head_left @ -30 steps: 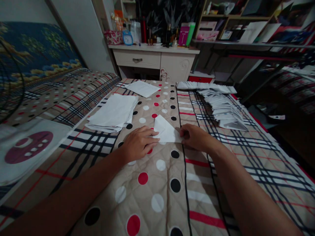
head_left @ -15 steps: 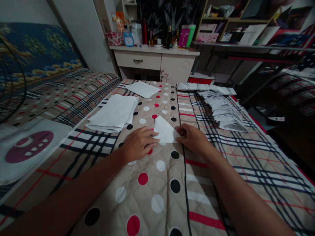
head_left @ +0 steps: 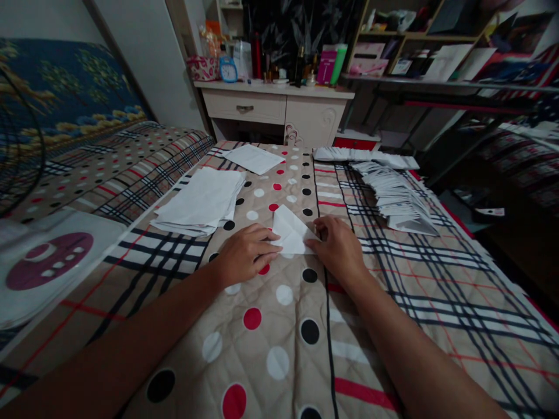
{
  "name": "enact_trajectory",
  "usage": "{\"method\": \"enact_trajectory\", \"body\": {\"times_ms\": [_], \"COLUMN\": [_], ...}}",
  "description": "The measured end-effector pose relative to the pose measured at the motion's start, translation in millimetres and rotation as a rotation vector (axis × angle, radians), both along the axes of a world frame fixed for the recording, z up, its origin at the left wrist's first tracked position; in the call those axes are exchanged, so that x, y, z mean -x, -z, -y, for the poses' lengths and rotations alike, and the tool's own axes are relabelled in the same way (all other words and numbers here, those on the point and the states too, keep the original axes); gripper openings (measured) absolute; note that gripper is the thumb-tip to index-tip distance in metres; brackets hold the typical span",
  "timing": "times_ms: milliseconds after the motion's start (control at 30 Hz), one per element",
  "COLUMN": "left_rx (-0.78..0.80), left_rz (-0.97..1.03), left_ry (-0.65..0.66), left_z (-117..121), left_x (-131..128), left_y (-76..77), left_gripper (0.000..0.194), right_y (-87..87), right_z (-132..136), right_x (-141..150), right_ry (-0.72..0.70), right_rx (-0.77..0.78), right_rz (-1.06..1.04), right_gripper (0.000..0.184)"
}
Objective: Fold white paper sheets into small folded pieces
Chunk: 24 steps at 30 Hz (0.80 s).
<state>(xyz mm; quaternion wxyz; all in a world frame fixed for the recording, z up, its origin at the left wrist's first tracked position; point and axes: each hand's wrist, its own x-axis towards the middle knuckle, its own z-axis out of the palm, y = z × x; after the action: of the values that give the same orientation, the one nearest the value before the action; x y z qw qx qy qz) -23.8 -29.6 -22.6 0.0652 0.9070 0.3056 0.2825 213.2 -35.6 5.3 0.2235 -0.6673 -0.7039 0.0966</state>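
Note:
A small folded white sheet of paper point(head_left: 290, 233) lies on the quilted spotted bedspread point(head_left: 279, 326) in front of me. My left hand point(head_left: 244, 253) rests flat with its fingertips pressing the paper's left edge. My right hand point(head_left: 338, 244) lies on the paper's right side, fingers bent and pressing down on a fold. A stack of flat white sheets point(head_left: 201, 201) lies to the left, beyond my left hand. A long fanned row of folded white pieces point(head_left: 395, 192) runs along the right side of the bed.
One more white sheet point(head_left: 253, 157) lies farther back. A white dresser point(head_left: 275, 107) with a blue clock point(head_left: 227, 70) and bottles stands behind the bed. Cluttered shelves point(head_left: 437, 52) fill the right. A white bag with a maroon mark point(head_left: 48, 265) lies at left.
My right hand has slid leftward over the paper, covering more of its right side. My left hand has stayed in place.

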Motion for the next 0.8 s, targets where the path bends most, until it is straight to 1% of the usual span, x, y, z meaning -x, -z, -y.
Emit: {"method": "enact_trajectory", "body": {"times_ms": [67, 133, 200, 267, 300, 367, 467, 567, 600, 633, 667, 733, 800], "left_rx": [0.004, 0.006, 0.008, 0.001, -0.013, -0.044, -0.019, 0.043, 0.063, 0.086, 0.118, 0.197, 0.26], "left_rz": [-0.013, -0.03, -0.047, -0.05, -0.037, 0.019, 0.137, 0.258, 0.285, 0.288, 0.257, 0.108, -0.057], "left_ry": [0.004, 0.0, -0.003, -0.002, 0.0, -0.004, -0.041, -0.151, -0.172, -0.164, -0.125, -0.023, 0.014], "left_z": [0.4, 1.1, 1.6, 1.5, 1.1, 0.3, -0.3, -0.2, -0.6, -1.3, -2.4, -5.7, -10.1], "left_x": [-0.1, -0.4, -0.9, -1.4, -1.6, -1.7, -1.2, -0.5, -0.4, -0.4, -0.4, -0.7, -1.0], "left_y": [-1.5, -3.8, -5.6, -5.5, -4.6, -2.1, -0.6, -4.5, -6.2, -7.7, -8.9, -10.0, -10.0], "left_gripper": [0.021, 0.019, 0.017, 0.018, 0.018, 0.018, 0.018, 0.018, 0.02, 0.022, 0.026, 0.036, 0.043], "right_y": [1.1, 2.9, 5.9, 9.1, 10.6, 12.3, 12.0, 10.9, 11.0, 11.3, 11.8, 12.8, 13.1], "right_z": [5.8, 15.1, 26.6, 37.0, 40.9, 45.4, 46.0, 45.3, 45.5, 45.8, 46.2, 46.8, 47.0], "right_x": [9.9, 23.1, 36.9, 47.8, 51.5, 55.7, 56.9, 56.4, 56.2, 55.9, 55.6, 55.1, 54.8], "right_ry": [-0.092, -0.284, -0.438, -0.554, -0.567, -0.538, -0.505, -0.519, -0.524, -0.528, -0.535, -0.553, -0.568], "right_rx": [-0.149, -0.185, -0.101, 0.003, 0.031, 0.064, 0.081, 0.088, 0.084, 0.076, 0.068, 0.058, 0.058], "right_rz": [0.043, -0.031, -0.102, -0.069, -0.032, 0.03, 0.092, 0.125, 0.124, 0.118, 0.111, 0.103, 0.105], "right_gripper": [0.039, 0.045, 0.054, 0.076, 0.088, 0.1, 0.103, 0.105, 0.104, 0.104, 0.104, 0.103, 0.103]}}
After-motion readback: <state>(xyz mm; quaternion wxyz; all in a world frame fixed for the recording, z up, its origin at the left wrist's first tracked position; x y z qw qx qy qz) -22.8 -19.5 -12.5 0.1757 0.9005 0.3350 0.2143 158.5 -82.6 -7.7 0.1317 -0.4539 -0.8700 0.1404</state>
